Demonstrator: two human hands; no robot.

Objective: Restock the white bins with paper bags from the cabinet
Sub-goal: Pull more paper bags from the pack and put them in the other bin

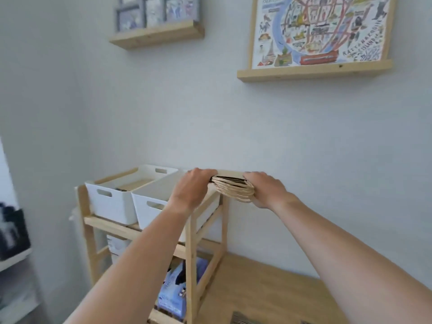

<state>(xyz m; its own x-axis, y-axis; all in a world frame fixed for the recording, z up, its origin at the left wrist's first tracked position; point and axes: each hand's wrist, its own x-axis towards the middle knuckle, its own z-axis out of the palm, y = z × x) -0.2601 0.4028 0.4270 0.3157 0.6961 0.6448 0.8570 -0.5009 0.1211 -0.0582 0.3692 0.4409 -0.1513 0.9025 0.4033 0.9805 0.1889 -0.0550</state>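
Both bare arms reach forward over the wooden table (268,288). The left hand (191,188) and the right hand (266,190) hold a stack of paper bags (235,189) between them, fingers closed on its ends, above the top of the wooden rack (194,249). Two white bins (112,202) stand there, to the left of the bags

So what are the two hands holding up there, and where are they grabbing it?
A stack of paper bags. The left hand grips its left end, the right hand its right end beside the looped handles.
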